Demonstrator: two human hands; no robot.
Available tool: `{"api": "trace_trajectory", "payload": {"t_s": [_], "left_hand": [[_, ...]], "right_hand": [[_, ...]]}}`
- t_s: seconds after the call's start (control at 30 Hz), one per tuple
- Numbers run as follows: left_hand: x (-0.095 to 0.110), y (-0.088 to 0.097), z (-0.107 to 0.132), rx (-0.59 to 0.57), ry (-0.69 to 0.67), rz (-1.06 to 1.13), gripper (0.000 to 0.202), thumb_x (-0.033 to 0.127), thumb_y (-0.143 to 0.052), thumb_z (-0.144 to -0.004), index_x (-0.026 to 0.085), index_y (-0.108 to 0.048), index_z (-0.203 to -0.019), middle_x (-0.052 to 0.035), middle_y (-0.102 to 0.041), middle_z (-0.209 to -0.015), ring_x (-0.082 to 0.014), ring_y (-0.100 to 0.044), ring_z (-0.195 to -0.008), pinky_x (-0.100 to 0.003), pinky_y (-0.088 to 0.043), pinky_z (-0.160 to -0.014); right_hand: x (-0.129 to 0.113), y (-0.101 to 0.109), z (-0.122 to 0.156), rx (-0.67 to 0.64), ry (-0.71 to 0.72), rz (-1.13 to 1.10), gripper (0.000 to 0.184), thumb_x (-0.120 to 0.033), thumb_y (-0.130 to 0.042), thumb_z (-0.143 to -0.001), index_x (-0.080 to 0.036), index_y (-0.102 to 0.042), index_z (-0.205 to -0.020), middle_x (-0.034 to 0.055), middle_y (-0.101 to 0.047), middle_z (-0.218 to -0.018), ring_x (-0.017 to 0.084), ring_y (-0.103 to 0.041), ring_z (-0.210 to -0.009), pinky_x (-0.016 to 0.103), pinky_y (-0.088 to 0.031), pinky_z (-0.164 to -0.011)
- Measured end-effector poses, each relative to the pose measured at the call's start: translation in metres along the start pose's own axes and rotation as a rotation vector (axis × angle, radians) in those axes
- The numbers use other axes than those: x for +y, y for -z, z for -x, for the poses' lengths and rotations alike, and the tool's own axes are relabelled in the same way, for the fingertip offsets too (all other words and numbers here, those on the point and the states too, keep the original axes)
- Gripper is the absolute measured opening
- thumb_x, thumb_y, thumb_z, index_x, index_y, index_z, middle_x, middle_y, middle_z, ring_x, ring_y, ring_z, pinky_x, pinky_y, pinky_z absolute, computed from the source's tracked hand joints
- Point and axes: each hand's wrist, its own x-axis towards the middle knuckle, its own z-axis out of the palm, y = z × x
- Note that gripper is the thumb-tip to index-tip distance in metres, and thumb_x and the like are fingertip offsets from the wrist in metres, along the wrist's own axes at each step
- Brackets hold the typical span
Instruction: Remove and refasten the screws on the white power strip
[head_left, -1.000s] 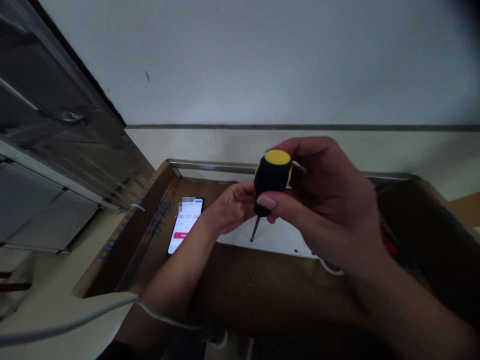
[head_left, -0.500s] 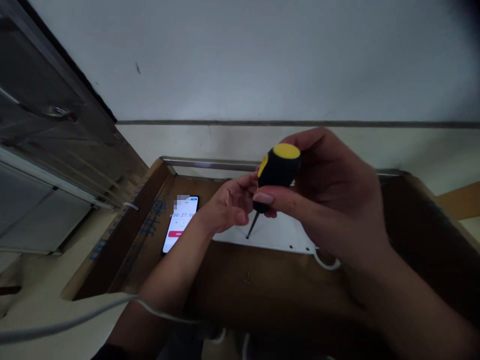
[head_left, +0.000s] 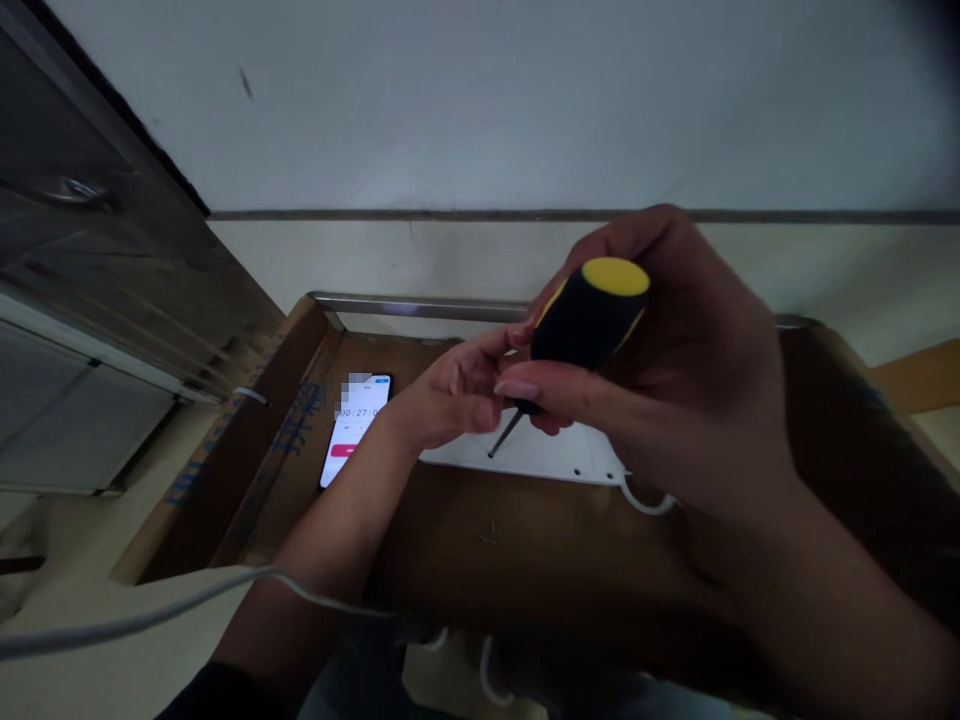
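A screwdriver with a black and yellow handle is gripped by my right hand, thumb in front and fingers behind. Its thin shaft slants down to the left, the tip at a small dark hole near the front edge of a flat white plastic case. Over the case's left part is my left hand, its thumb apart from the loosely bent fingers. The left fingertips reach the side of the screwdriver handle; whether they press on it is hidden. Several small screws lie on the brown surface in front.
A phone showing a running timer lies left of my left arm. The cardboard-covered tray has raised sides and a metal rail at the back. A white cord leaves the case's right end. Another cable crosses at lower left.
The screwdriver handle has tilted further to the right, with my right hand turning along with it. Its tip stays at the same hole. The whole view has shifted slightly.
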Motion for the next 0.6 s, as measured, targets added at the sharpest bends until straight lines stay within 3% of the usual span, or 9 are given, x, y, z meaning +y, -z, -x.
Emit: {"api": "trace_trajectory", "payload": {"t_s": [0.1, 0.17, 0.27, 0.33, 0.47, 0.53, 0.6], "left_hand": [[-0.001, -0.001, 0.000, 0.007, 0.047, -0.031, 0.030, 0.043, -0.088, -0.084, 0.024, -0.079, -0.106, -0.0031, -0.077, -0.090, -0.0180, -0.076, -0.082, -0.031, -0.063, -0.084], [0.003, -0.002, 0.000, -0.010, 0.083, -0.050, 0.031, 0.050, -0.084, -0.087, 0.022, -0.078, -0.100, -0.0053, -0.077, -0.088, -0.0196, -0.076, -0.081, -0.034, -0.063, -0.085], [0.010, -0.003, 0.001, -0.028, 0.123, -0.088, 0.039, 0.060, -0.080, -0.088, 0.021, -0.075, -0.090, -0.0061, -0.075, -0.080, -0.0196, -0.073, -0.075, -0.034, -0.061, -0.084], [0.012, -0.003, 0.001, -0.029, 0.153, -0.097, 0.045, 0.065, -0.078, -0.087, 0.020, -0.073, -0.081, -0.0046, -0.071, -0.072, -0.0177, -0.070, -0.068, -0.033, -0.060, -0.081], [0.010, -0.001, 0.000, -0.037, 0.154, -0.061, 0.061, 0.077, -0.080, -0.076, 0.018, -0.076, -0.088, -0.0077, -0.072, -0.080, -0.0224, -0.073, -0.076, -0.036, -0.061, -0.077], [0.008, -0.001, 0.000, -0.055, 0.130, -0.076, 0.056, 0.069, -0.086, -0.075, 0.019, -0.076, -0.098, -0.0093, -0.076, -0.089, -0.0249, -0.075, -0.085, -0.036, -0.062, -0.077], [0.008, -0.001, 0.000, -0.084, 0.150, -0.123, 0.041, 0.057, -0.086, -0.081, 0.021, -0.076, -0.100, -0.0093, -0.078, -0.094, -0.0243, -0.076, -0.091, -0.035, -0.062, -0.080]], "right_hand": [[0.000, 0.001, -0.001, 0.016, 0.016, 0.073, 0.045, -0.013, -0.085, -0.071, -0.017, -0.052, -0.101, -0.0013, -0.058, -0.094, 0.002, -0.059, -0.081, 0.012, -0.056, -0.070], [-0.004, 0.004, 0.000, -0.067, -0.036, 0.063, 0.041, -0.022, -0.079, -0.081, -0.022, -0.058, -0.115, 0.0011, -0.061, -0.105, 0.004, -0.062, -0.088, 0.014, -0.059, -0.073], [-0.013, 0.009, 0.003, -0.179, -0.144, -0.038, 0.040, -0.035, -0.056, -0.099, -0.037, -0.057, -0.139, 0.0017, -0.061, -0.130, 0.011, -0.067, -0.108, 0.019, -0.062, -0.070], [-0.017, 0.010, 0.005, -0.187, -0.164, -0.049, 0.039, -0.033, -0.050, -0.102, -0.041, -0.059, -0.140, 0.0009, -0.062, -0.132, 0.013, -0.068, -0.115, 0.020, -0.063, -0.067], [-0.016, 0.005, 0.005, -0.078, -0.066, 0.076, 0.051, -0.015, -0.079, -0.079, -0.035, -0.066, -0.124, 0.0002, -0.065, -0.121, 0.012, -0.069, -0.099, 0.023, -0.064, -0.071], [-0.012, 0.001, 0.004, 0.057, 0.012, 0.136, 0.053, -0.008, -0.086, -0.067, -0.028, -0.066, -0.112, -0.0008, -0.063, -0.109, 0.008, -0.064, -0.087, 0.023, -0.063, -0.074], [-0.010, 0.000, 0.003, 0.135, 0.060, 0.206, 0.050, -0.010, -0.089, -0.065, -0.024, -0.064, -0.105, -0.0006, -0.059, -0.100, 0.006, -0.060, -0.081, 0.022, -0.059, -0.072]]}}
